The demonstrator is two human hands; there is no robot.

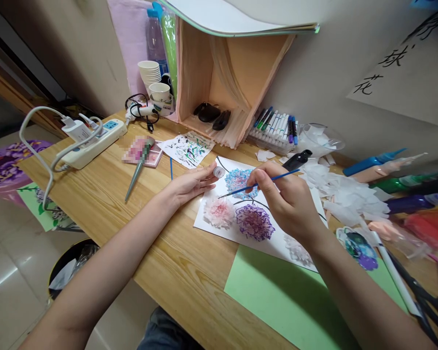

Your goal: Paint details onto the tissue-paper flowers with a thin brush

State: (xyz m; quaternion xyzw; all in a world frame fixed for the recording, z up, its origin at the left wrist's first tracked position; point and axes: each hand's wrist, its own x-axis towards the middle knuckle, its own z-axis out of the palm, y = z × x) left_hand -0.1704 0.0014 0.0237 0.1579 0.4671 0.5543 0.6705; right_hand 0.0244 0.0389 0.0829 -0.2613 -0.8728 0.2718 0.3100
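Observation:
Between the thumb and fingers of my left hand [193,185] is a small round whitish cap [219,172], held at the left edge of a white sheet. My right hand [286,199] grips a thin blue paintbrush [273,179] like a pen. Its dark tip points left, just above a pink paper flower [219,213]. On the white sheet [204,224] are also a blue-edged flower [237,182], partly behind the brush and hand, and a purple-edged flower [254,222]. A pale flower [297,249] is partly covered by my right forearm. Dark curved lines run between the flowers.
Green paper [263,291] lies under the sheet. White paper scraps [336,189], paint tubes [375,165], a paint-smeared palette [357,248] and scissors [419,291] crowd the right. Markers [277,124] and an open box [226,73] stand behind; a power strip [95,143] sits left.

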